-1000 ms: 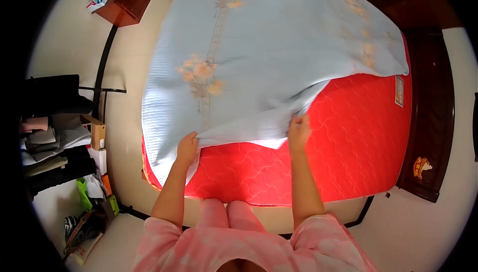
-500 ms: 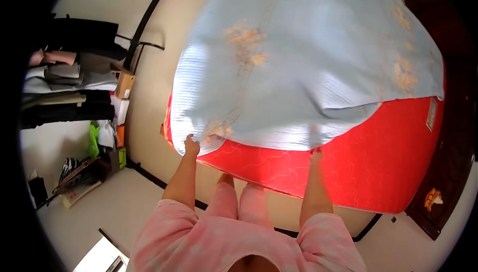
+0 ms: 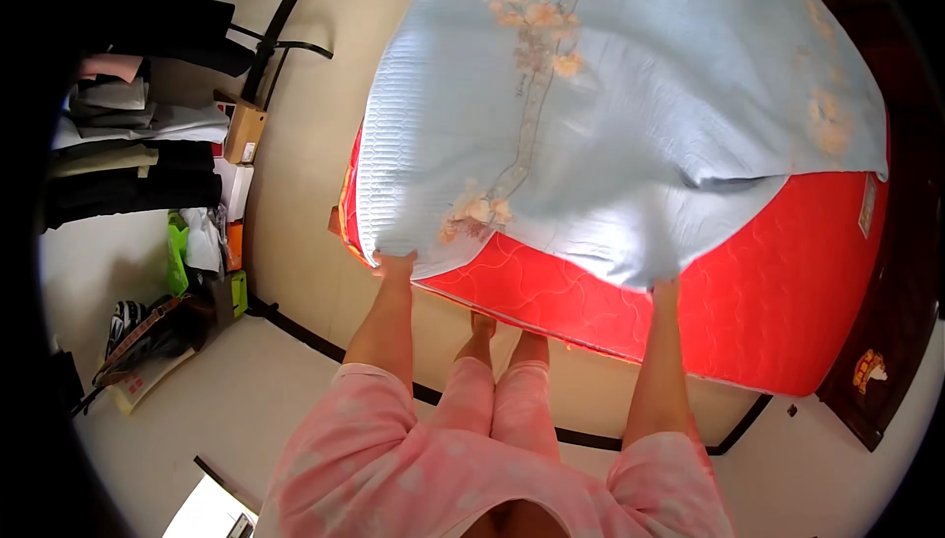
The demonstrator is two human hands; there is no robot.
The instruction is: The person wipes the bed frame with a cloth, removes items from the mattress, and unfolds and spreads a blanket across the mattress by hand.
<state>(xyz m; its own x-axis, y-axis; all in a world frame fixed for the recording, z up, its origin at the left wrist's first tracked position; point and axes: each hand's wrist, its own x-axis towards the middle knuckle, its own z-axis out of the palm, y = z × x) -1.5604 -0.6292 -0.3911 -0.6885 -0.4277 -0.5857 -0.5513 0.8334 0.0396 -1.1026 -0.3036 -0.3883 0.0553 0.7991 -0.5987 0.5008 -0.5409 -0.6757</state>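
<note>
A pale blue quilted cover (image 3: pixel 630 95) with orange flower patterns lies over a red mattress (image 3: pixel 778 282). My left hand (image 3: pixel 396 264) is closed on the cover's near left corner, at the mattress edge. Farther right, my right hand (image 3: pixel 664 287) is at the cover's near edge, its fingers hidden by the cloth. Between the hands the edge sags in a curve, with red mattress showing below it. Folds run across the cover beyond my right hand.
Dark clothes (image 3: pixel 148 184) hang at the left, beside a cardboard box (image 3: pixel 244 132) and a green bag (image 3: pixel 177 253). A dark wooden headboard (image 3: pixel 881 351) stands at the right. My legs are close to the mattress's near side.
The view has shifted right and turned. The cover's near left corner has been drawn toward the mattress edge, and its near edge beside my right hand has come nearer to me.
</note>
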